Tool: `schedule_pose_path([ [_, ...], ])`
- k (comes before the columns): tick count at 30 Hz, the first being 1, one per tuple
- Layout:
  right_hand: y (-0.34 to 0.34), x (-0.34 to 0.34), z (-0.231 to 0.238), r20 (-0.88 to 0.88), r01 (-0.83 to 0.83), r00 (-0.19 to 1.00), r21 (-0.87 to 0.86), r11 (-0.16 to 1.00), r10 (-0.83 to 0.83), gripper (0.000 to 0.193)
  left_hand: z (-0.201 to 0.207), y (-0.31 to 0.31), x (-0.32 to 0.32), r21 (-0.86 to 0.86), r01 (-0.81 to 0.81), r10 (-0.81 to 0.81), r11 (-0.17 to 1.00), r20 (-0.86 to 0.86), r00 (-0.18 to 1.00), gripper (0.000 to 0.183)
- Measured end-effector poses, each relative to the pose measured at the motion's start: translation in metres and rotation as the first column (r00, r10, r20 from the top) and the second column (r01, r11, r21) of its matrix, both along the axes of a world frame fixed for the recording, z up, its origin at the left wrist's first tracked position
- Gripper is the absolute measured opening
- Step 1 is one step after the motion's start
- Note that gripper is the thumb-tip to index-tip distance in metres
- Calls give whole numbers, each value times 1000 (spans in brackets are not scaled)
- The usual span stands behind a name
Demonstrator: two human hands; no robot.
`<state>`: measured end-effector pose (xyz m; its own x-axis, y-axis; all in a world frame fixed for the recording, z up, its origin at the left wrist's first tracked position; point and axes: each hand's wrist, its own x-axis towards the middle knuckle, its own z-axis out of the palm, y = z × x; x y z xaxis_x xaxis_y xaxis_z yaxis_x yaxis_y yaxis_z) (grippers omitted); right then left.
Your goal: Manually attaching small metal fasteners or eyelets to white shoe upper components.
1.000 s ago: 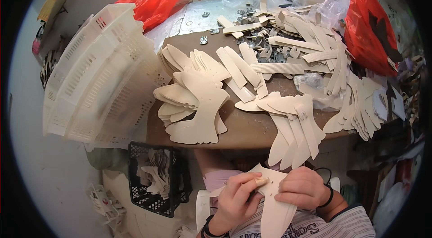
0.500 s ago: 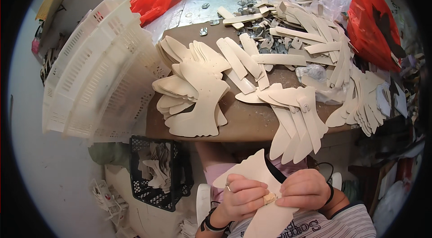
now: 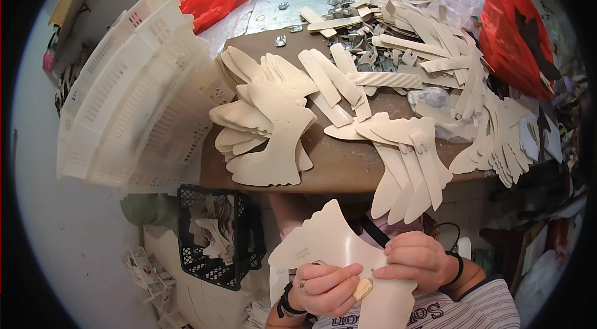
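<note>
Low in the view, in front of my body, a cream cut-out piece (image 3: 339,236) of sheet material, with curved edges and faint small markings, is held in both hands. My left hand (image 3: 326,290) grips its lower middle, fingers closed. A small tan item (image 3: 362,290) shows at those fingertips; whether it is a finger wrap or a loose bit I cannot tell. On the piece's right edge my right hand (image 3: 415,262) is closed, thumb and fingers pinching near a tiny hole. Beyond, similar cut-out pieces (image 3: 407,164) fan out over the table's front edge, the top one bearing a buckle-like fitting.
On the brown-covered table (image 3: 339,170) lie a stack of cream pieces (image 3: 264,111), ribbed straps (image 3: 385,80) and metal fittings (image 3: 354,40). Tall white plastic baskets (image 3: 134,99) stand left, a black crate (image 3: 211,236) below. Red bags (image 3: 516,30) sit behind right.
The held piece has turned so its broad face shows more and its markings are visible. My left fingers have shifted on it, and its upper lobe has moved left.
</note>
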<state>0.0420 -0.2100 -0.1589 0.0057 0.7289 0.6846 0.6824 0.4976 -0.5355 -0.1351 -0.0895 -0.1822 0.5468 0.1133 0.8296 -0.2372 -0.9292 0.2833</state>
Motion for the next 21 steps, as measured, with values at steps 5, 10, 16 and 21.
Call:
schedule_pose_path([
  [5,2,12,-3,-139,-130,983,-56,990,122,27,8,2,-1,22,-3,4,1000,-29,1000,24],
  [10,2,17,-5,-241,-139,960,34,990,143,22,8,4,-2,-171,137,-148,976,-51,988,22],
  [16,-2,13,-7,-70,-82,994,55,995,86,23,9,6,5,-199,167,-169,966,3,986,19],
  [21,-7,5,-14,-111,-16,994,58,998,22,30,7,8,5,-254,196,-215,947,-50,975,23],
])
